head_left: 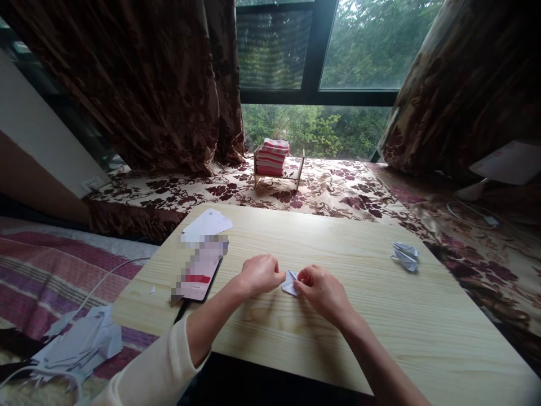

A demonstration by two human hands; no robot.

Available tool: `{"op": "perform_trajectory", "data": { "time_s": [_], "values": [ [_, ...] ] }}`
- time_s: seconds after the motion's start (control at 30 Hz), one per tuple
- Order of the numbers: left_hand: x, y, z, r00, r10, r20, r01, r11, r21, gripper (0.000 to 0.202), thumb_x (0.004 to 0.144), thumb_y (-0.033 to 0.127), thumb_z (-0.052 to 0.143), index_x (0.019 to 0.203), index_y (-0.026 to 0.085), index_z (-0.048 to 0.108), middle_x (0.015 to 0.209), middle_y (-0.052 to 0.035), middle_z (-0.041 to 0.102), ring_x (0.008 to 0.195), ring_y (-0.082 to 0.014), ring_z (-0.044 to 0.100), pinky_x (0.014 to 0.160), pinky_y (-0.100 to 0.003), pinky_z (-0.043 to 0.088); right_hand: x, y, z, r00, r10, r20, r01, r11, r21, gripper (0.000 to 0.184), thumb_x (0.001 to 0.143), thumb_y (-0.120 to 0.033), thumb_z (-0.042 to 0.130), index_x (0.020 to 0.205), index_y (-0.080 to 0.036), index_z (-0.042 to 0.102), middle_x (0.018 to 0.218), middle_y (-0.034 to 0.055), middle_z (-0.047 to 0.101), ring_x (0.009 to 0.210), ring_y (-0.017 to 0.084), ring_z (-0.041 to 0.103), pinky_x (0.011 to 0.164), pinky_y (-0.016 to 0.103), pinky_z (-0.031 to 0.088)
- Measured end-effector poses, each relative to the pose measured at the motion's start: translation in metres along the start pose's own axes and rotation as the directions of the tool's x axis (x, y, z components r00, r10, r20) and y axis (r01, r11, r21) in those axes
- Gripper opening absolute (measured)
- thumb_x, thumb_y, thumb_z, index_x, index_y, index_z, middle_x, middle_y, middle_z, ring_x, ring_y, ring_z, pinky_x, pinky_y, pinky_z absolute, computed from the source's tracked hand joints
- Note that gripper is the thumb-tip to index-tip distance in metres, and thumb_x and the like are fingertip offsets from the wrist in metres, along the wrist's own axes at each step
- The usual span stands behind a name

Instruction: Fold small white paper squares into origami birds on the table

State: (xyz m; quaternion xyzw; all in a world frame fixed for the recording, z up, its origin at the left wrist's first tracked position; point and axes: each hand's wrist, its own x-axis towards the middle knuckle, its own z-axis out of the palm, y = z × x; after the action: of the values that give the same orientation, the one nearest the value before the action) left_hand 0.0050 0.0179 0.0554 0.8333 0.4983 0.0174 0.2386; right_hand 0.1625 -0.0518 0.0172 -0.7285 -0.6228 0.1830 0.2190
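Observation:
A small piece of folded white paper (289, 283) lies on the pale wooden table between my two hands. My left hand (262, 274) is closed, fingers curled under, with its thumb and fingertips at the paper's left edge. From the other side, my right hand (319, 288) pinches the paper's right edge between thumb and fingers. A crease runs across the paper near the right fingertips. Some of my left fingers are hidden behind the hand.
Left of my arm lies a phone (203, 270), partly pixelated, with a cable. Behind it are white paper sheets (207, 224). A folded paper shape (406, 256) sits at the table's right. Paper scraps (84, 341) lie on the bed; a small rack (276, 176) holds striped cloths.

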Motion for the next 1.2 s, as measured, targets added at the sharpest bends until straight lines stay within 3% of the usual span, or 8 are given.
{"op": "perform_trajectory", "data": {
  "time_s": [0.17, 0.37, 0.6, 0.7, 0.83, 0.93, 1.07, 1.2],
  "values": [
    [-0.009, 0.009, 0.006, 0.999, -0.029, 0.038, 0.030, 0.999, -0.012, 0.025, 0.072, 0.034, 0.052, 0.062, 0.019, 0.068, 0.064, -0.0077, 0.069, 0.064, -0.0213, 0.062, 0.057, -0.027, 0.040, -0.002, 0.000, 0.002, 1.000, -0.009, -0.008, 0.010, 1.000, 0.013, 0.009, 0.076, -0.026, 0.060, 0.069, -0.021, 0.062, 0.075, 0.0014, 0.062, 0.071, 0.017, 0.055, 0.058, 0.025, 0.031],
    [-0.008, 0.010, 0.015, 0.998, -0.066, -0.004, 0.065, 0.995, -0.074, 0.017, 0.068, 0.026, 0.054, 0.069, 0.020, 0.069, 0.074, -0.0067, 0.072, 0.071, -0.0210, 0.063, 0.059, -0.027, 0.040, -0.006, 0.002, 0.004, 0.999, -0.025, -0.027, 0.027, 0.997, 0.068, 0.009, 0.076, -0.027, 0.059, 0.069, -0.021, 0.061, 0.075, 0.0016, 0.060, 0.072, 0.018, 0.053, 0.061, 0.027, 0.032],
    [-0.006, 0.009, 0.023, 0.999, -0.029, -0.042, 0.019, 0.974, -0.228, 0.010, 0.065, 0.021, 0.057, 0.060, 0.018, 0.064, 0.062, -0.0042, 0.067, 0.061, -0.0176, 0.059, 0.054, -0.025, 0.037, -0.009, 0.005, 0.006, 0.999, -0.021, -0.033, 0.028, 0.977, 0.211, 0.010, 0.073, -0.028, 0.060, 0.067, -0.020, 0.061, 0.073, 0.0028, 0.059, 0.071, 0.019, 0.052, 0.062, 0.030, 0.033],
    [-0.004, 0.008, 0.023, 0.996, 0.006, -0.091, -0.036, 0.942, -0.333, 0.011, 0.067, 0.023, 0.058, 0.059, 0.017, 0.061, 0.060, -0.0025, 0.064, 0.059, -0.0153, 0.056, 0.052, -0.023, 0.037, -0.005, 0.007, -0.002, 1.000, -0.026, -0.016, 0.030, 0.941, 0.336, 0.019, 0.077, -0.036, 0.058, 0.070, -0.019, 0.063, 0.072, 0.0035, 0.061, 0.070, 0.019, 0.054, 0.063, 0.030, 0.037],
    [0.003, 0.012, 0.009, 0.972, 0.065, -0.227, -0.162, 0.883, -0.440, 0.018, 0.077, 0.030, 0.054, 0.068, 0.015, 0.059, 0.067, -0.0023, 0.063, 0.061, -0.0128, 0.055, 0.055, -0.022, 0.040, 0.010, 0.009, -0.023, 0.999, -0.042, -0.032, 0.052, 0.853, 0.520, 0.039, 0.087, -0.047, 0.042, 0.078, -0.017, 0.064, 0.076, 0.0058, 0.066, 0.074, 0.019, 0.060, 0.066, 0.029, 0.045],
    [0.013, 0.020, -0.001, 0.938, 0.110, -0.329, -0.276, 0.811, -0.515, 0.020, 0.081, 0.031, 0.051, 0.073, 0.014, 0.059, 0.070, -0.0029, 0.062, 0.065, -0.0125, 0.055, 0.059, -0.022, 0.043, 0.027, 0.008, -0.035, 0.995, -0.069, -0.076, 0.101, 0.791, 0.604, 0.040, 0.085, -0.051, 0.045, 0.083, -0.015, 0.064, 0.079, 0.0063, 0.068, 0.076, 0.019, 0.062, 0.066, 0.028, 0.047],
    [0.029, 0.022, 0.000, 0.926, 0.101, -0.364, -0.356, 0.551, -0.754, 0.017, 0.077, 0.030, 0.059, 0.074, 0.013, 0.058, 0.070, -0.0033, 0.061, 0.065, -0.0132, 0.056, 0.062, -0.024, 0.045, 0.046, 0.010, -0.041, 0.984, -0.118, -0.130, 0.175, 0.725, 0.666, 0.037, 0.082, -0.051, 0.053, 0.085, -0.016, 0.062, 0.081, 0.0059, 0.068, 0.076, 0.019, 0.062, 0.069, 0.028, 0.049],
    [0.038, 0.011, 0.008, 0.922, 0.032, -0.387, -0.336, 0.565, -0.754, 0.016, 0.076, 0.029, 0.061, 0.078, 0.013, 0.061, 0.074, -0.0039, 0.063, 0.070, -0.0142, 0.057, 0.068, -0.026, 0.045, 0.052, 0.018, -0.040, 0.970, -0.182, -0.162, 0.243, 0.763, 0.599, 0.027, 0.083, -0.044, 0.057, 0.082, -0.017, 0.063, 0.078, 0.0036, 0.065, 0.072, 0.017, 0.059, 0.068, 0.029, 0.046]
  ]
}}
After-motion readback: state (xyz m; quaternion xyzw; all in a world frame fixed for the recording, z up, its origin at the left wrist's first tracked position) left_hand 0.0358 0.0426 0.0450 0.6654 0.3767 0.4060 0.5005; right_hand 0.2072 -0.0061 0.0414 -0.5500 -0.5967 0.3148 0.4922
